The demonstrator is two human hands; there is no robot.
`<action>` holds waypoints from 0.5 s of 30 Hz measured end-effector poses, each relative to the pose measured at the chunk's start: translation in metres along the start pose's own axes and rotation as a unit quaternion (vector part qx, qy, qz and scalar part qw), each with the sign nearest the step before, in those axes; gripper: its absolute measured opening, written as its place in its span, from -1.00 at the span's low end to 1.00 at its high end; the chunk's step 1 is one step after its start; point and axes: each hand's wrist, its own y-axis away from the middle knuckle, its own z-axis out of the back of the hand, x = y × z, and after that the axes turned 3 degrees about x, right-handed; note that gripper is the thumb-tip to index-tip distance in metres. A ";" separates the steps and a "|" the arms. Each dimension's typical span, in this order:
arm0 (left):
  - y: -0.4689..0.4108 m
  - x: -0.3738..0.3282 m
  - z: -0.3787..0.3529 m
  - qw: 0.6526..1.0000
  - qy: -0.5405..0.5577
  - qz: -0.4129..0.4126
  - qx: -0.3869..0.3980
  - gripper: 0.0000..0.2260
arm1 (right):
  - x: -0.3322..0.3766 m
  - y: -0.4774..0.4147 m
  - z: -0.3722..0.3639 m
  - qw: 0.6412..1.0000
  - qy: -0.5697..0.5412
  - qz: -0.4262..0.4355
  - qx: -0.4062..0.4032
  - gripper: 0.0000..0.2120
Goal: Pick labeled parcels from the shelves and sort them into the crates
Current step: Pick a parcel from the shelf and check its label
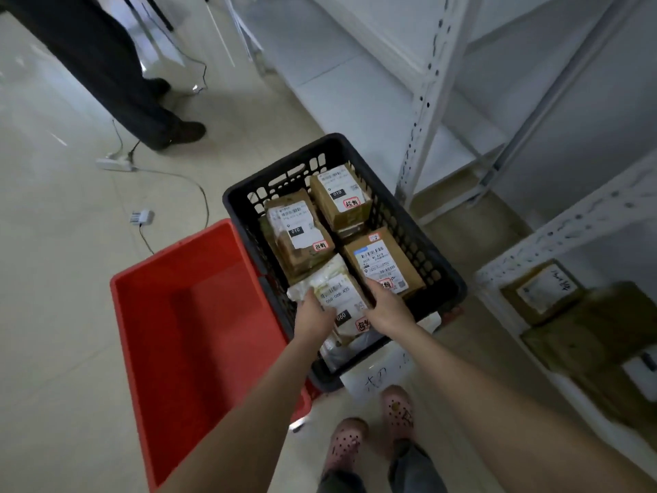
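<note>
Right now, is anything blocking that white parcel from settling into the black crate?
Nothing visible does. The left hand and right hand hold the white parcel at the near end of the black crate; brown parcels lie beside and beyond it. Underneath is hidden.

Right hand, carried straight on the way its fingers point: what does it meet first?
Probably the brown box with the blue-edged label in the black crate, just beyond the right hand holding the white parcel; depth unclear.
</note>
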 end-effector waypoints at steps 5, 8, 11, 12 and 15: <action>0.035 -0.048 0.016 0.942 -0.278 -0.187 0.017 -0.37 | 0.004 0.060 0.031 0.993 -0.006 -0.010 -0.119 -0.43; 0.061 -0.082 0.002 0.891 -0.355 -0.281 0.042 -0.36 | -0.005 0.105 0.057 0.979 -0.006 -0.032 -0.202 -0.42; 0.096 -0.116 -0.029 0.834 -0.407 -0.367 0.058 -0.40 | -0.024 0.156 0.086 0.958 -0.002 -0.070 -0.278 -0.40; 0.111 -0.127 -0.042 0.819 -0.412 -0.393 0.068 -0.42 | -0.033 0.174 0.095 0.952 -0.002 -0.080 -0.297 -0.40; 0.157 -0.152 -0.084 0.770 -0.424 -0.469 0.091 -0.43 | -0.065 0.232 0.119 0.931 -0.026 -0.111 -0.347 -0.41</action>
